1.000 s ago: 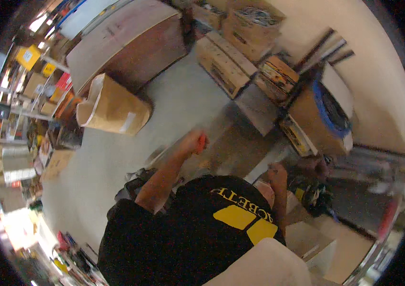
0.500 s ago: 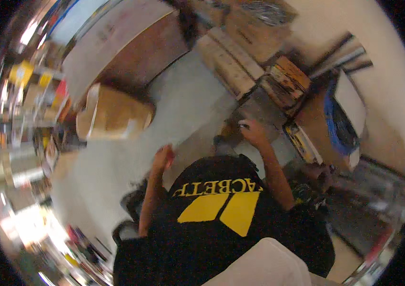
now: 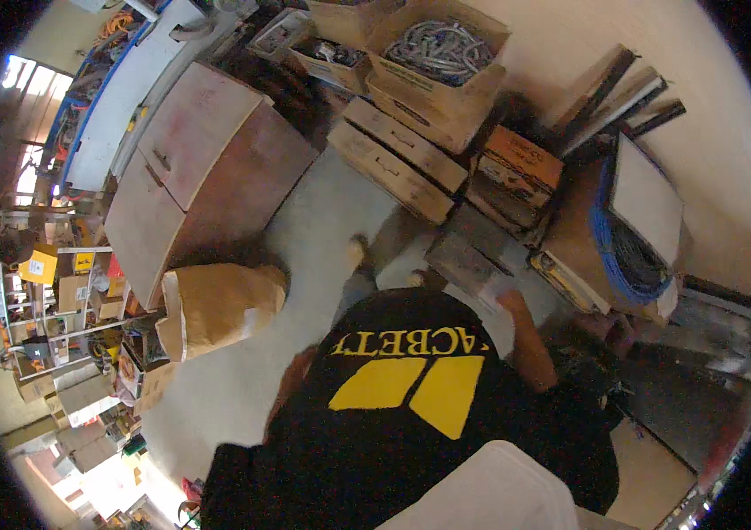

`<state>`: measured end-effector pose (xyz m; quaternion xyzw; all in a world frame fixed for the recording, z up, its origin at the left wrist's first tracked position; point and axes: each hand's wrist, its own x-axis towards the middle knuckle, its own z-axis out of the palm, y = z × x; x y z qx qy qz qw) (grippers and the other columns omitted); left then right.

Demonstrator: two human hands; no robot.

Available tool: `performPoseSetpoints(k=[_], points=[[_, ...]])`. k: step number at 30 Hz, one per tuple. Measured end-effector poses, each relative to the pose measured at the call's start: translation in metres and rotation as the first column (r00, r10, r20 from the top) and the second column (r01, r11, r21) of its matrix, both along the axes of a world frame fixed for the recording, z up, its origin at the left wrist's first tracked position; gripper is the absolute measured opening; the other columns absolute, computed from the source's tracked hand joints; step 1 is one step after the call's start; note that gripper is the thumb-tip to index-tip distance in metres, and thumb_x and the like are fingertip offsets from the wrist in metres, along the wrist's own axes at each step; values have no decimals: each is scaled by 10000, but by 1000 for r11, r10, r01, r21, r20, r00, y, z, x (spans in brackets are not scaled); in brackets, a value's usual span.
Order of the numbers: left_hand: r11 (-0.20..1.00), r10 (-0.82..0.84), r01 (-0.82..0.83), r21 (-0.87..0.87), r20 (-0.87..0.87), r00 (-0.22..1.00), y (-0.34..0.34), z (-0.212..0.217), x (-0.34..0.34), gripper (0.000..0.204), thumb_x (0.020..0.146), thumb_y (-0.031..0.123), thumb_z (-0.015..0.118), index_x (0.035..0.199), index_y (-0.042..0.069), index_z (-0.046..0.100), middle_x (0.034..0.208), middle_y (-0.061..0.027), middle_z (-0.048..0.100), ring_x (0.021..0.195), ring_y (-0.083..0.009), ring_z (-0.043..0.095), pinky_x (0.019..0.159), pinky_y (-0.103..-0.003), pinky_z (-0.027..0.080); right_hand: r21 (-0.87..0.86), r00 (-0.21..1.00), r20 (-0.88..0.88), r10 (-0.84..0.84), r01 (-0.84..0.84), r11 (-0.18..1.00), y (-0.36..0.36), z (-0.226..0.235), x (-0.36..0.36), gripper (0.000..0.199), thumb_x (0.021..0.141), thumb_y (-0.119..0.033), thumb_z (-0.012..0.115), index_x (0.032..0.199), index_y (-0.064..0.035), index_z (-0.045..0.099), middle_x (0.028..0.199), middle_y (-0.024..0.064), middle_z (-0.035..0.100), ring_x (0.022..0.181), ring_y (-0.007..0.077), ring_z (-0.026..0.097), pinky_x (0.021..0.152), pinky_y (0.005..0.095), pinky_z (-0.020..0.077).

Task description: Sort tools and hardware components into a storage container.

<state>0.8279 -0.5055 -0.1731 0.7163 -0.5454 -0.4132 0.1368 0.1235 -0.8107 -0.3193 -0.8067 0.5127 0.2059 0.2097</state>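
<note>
My right hand (image 3: 512, 302) reaches out in front of my body on the right, over the floor beside a flat grey-brown box (image 3: 464, 258). Its fingers look curled, and a pale, blurred thing (image 3: 494, 287) shows at their tips; its kind cannot be made out. My left hand (image 3: 303, 360) is low at my left side, mostly hidden by my black shirt, so its fingers do not show. My feet are partly in view; one shoe (image 3: 358, 251) is on the floor ahead of me.
A brown paper-wrapped package (image 3: 225, 305) stands on the floor at left, near a wooden cabinet (image 3: 208, 159). Ahead are two long cartons (image 3: 398, 159) and an open box of metal parts (image 3: 440, 49). At right are an orange-brown carton (image 3: 521, 163) and a blue cable coil (image 3: 610, 238).
My view has turned and steadied, with the cabinet and package shifting lower. My right hand has moved lower and rightward in the picture. My left hand has drawn back behind my shirt.
</note>
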Motion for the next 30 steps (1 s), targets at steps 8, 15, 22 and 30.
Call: performPoseSetpoints(k=[8, 15, 22, 30], points=[[544, 818, -564, 621, -245, 520, -353, 37, 88, 362, 808, 473, 635, 707, 145, 516, 561, -16, 461, 475, -149, 470, 417, -333, 387, -1, 962, 40, -271, 271, 963, 91, 119, 34, 232, 868, -236, 542, 962, -57, 655, 891, 161, 649, 804, 300, 628, 630, 418, 504], [746, 468, -223, 627, -255, 846, -542, 103, 55, 342, 797, 435, 645, 776, 106, 553, 645, -51, 532, 498, -165, 480, 467, -316, 415, 232, 560, 340, -756, 729, 644, 21, 132, 167, 249, 914, -244, 519, 1020, -34, 600, 913, 121, 627, 774, 256, 599, 644, 394, 500], [670, 539, -169, 723, -317, 780, -572, -21, 84, 373, 793, 451, 635, 764, 91, 543, 657, -57, 558, 504, -175, 496, 451, -371, 414, -14, 934, -61, -351, 351, 936, -74, 114, 143, 352, 912, -291, 551, 1084, 16, 563, 1034, 145, 608, 846, 198, 606, 722, 393, 530], [587, 565, -194, 786, -227, 793, -600, 12, 133, 342, 767, 452, 610, 804, 115, 562, 724, -60, 597, 609, -176, 548, 573, -335, 484, -44, 702, 201, -683, 703, 710, -208, 221, 243, 275, 764, -188, 667, 978, -15, 682, 789, 152, 673, 606, 233, 636, 522, 382, 488]])
